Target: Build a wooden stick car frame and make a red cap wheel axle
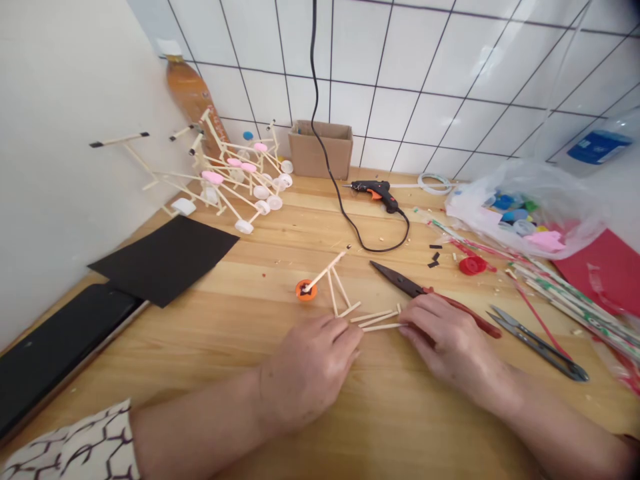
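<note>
Between my two hands lies a thin wooden stick [381, 327]. My left hand [313, 367] is closed at its left end, with the fingertips partly hidden. The fingers of my right hand [447, 347] pinch its other end. Just behind it are more short sticks [373, 316] on the table. Beyond my left hand stands a small stick frame [340, 290], joined to an orange bottle cap [306, 289] with a dark mark. Long-nosed pliers [400, 279] with red handles lie behind and partly under my right hand.
Several stick models with caps [235, 173] stand back left, near an orange drink bottle [187, 93]. A glue gun [375, 191] trails its black cord. Snips [537, 343], bundled sticks [565, 293] and a bag of caps [530, 207] lie right; black sheet [170, 257] and phone [60, 347] left.
</note>
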Tool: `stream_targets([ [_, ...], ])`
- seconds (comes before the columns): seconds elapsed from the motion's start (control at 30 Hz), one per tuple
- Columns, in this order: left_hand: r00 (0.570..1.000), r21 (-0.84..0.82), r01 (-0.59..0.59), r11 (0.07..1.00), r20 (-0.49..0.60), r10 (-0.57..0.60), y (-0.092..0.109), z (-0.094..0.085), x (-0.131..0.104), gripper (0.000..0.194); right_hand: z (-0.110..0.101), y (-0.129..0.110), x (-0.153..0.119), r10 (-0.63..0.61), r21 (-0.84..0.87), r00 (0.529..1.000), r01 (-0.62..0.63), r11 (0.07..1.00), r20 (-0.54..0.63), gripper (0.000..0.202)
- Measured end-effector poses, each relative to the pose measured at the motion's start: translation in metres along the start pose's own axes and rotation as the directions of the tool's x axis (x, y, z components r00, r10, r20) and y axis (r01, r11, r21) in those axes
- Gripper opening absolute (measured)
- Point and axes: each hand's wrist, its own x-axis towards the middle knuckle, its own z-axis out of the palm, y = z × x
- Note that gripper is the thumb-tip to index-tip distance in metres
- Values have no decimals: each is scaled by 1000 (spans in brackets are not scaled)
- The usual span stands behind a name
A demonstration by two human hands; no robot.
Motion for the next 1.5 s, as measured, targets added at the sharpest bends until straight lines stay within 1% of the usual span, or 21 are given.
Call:
stream_targets([
  [0.2,998,42,8,999,63,-11,0,-1,0,23,-3,0,1,-24,-62,999,26,998,34,16],
  [0.33,998,68,-23,997,56,19,0,0,-1,22,-7,1,1,-23,-167,999,28,986,30,20],
  [0.4,998,82,-33,996,49,29,0,1,-1,23,-7,1,2,-23,-196,999,27,980,25,20],
  [0.47,999,88,-20,996,52,15,-1,1,-1,24,-7,1,2,-24,-210,1000,27,977,14,21],
  [0.63,998,91,-1,996,69,-5,0,1,-1,22,-5,0,2,-42,-180,999,42,983,4,19],
  [0.87,996,97,-9,995,85,1,0,2,-1,23,-2,1,3,-49,-173,999,45,984,-15,19],
  [1.3,1000,99,1,995,27,-4,0,3,-1,23,2,-1,4,-87,-134,995,81,988,-38,22],
  [1.43,999,89,28,996,25,-30,1,3,-2,23,3,-1,5,-79,-133,996,75,988,-32,22],
  [1.5,998,74,36,997,42,-39,1,2,-1,22,2,-1,5,-82,-137,996,77,988,-32,22],
])
